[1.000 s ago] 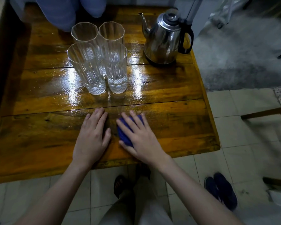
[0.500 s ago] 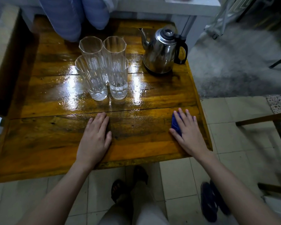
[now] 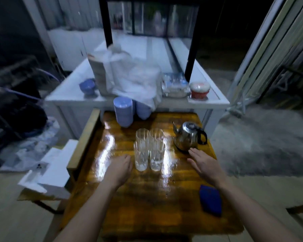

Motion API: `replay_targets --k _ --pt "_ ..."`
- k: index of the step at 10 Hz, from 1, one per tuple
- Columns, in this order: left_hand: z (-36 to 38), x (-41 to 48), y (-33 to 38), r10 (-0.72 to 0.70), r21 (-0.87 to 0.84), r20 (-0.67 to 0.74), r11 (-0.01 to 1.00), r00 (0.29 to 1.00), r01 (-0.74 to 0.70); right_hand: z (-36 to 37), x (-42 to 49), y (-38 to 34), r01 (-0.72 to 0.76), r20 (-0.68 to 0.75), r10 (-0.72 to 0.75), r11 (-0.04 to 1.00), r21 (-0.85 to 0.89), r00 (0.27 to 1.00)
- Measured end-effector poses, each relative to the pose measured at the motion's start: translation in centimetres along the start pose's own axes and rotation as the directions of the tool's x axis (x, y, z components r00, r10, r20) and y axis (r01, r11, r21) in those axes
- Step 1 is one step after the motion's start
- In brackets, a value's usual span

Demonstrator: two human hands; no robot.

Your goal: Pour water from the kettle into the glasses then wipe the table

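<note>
Several tall clear glasses (image 3: 149, 151) stand clustered mid-table on the wet, glossy wooden table (image 3: 147, 206). A steel kettle (image 3: 188, 136) with a black handle sits behind them on the right. My left hand (image 3: 120, 167) lies flat and empty just left of the glasses. My right hand (image 3: 204, 164) hovers open in front of the kettle, fingers apart, holding nothing. A blue cloth (image 3: 210, 199) lies alone near the table's right edge, beside my right forearm.
Stacks of blue bowls (image 3: 123, 112) stand at the table's far edge. Behind is a white counter (image 3: 217, 102) with bags, a red tub (image 3: 199, 89) and a black frame. White boxes (image 3: 51, 170) sit left of the table; grey floor lies to the right.
My right hand has let go of the blue cloth and moved up toward the kettle. My left hand slid forward beside the glasses. The view has tilted up.
</note>
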State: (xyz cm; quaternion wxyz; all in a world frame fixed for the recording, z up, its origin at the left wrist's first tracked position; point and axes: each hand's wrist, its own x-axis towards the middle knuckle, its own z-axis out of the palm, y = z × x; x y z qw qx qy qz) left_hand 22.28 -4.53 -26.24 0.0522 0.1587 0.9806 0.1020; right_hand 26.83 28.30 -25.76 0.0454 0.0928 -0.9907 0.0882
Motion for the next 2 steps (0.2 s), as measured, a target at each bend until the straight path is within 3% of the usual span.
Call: replay_targets --k 1,2 --pt "-6.0 2.7 0.3 0.002 -0.005 -0.061 1.000 0.998 -0.002 -5.2 5.0 -1.7 0.060 -0.070 -0.062 0.998 -0.027 0.996" --pt "-15.6 7.0 1.9 0.046 0.001 -0.162 0.999 0.986 -0.046 -14.7 11.6 -4.8 0.060 -0.017 -0.062 0.995 -0.075 0.998"
